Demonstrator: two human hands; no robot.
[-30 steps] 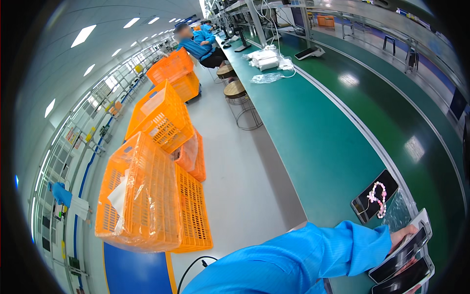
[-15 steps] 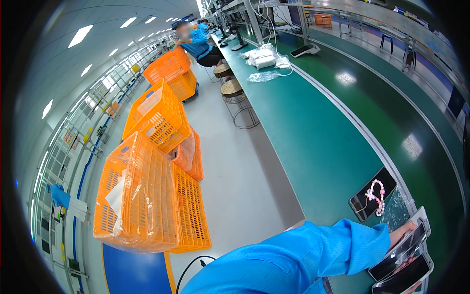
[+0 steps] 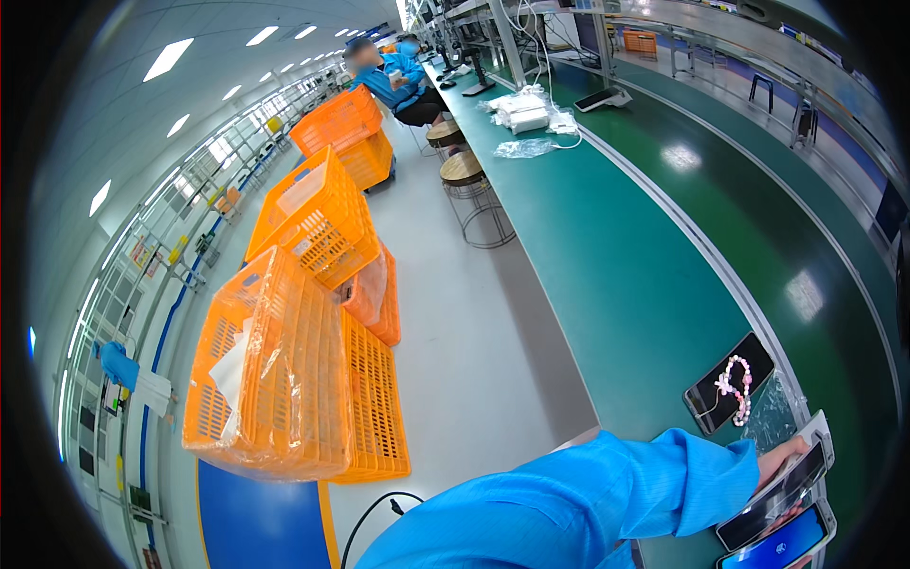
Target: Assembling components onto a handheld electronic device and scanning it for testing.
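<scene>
My left arm in a blue sleeve reaches across to the lower right. My left hand [image 3: 779, 462] is closed round the edge of a handheld device with a dark screen and a pale frame [image 3: 777, 500]. Just below it is a second, similar device [image 3: 779, 542], its screen lit blue. A bit of skin shows under that one at the lower edge, probably my right hand [image 3: 802, 561]; its fingers are mostly out of the picture. Beyond my left hand a black phone [image 3: 706, 398] lies on the bench, with a pink and white bead strap [image 3: 745, 391] across it.
Clear plastic film [image 3: 775, 403] lies beside the phone on the green bench [image 3: 626, 256]. White packed items [image 3: 519, 110] are further along. Orange crates [image 3: 275, 379] stand on the floor at left, stools [image 3: 463, 171] by the bench. A co-worker in blue [image 3: 398, 85] sits at the far end.
The lower device's screen has turned from dark to lit blue. My left hand keeps its grip on the upper device. The whole view has shifted slightly. The far co-worker's arms have moved.
</scene>
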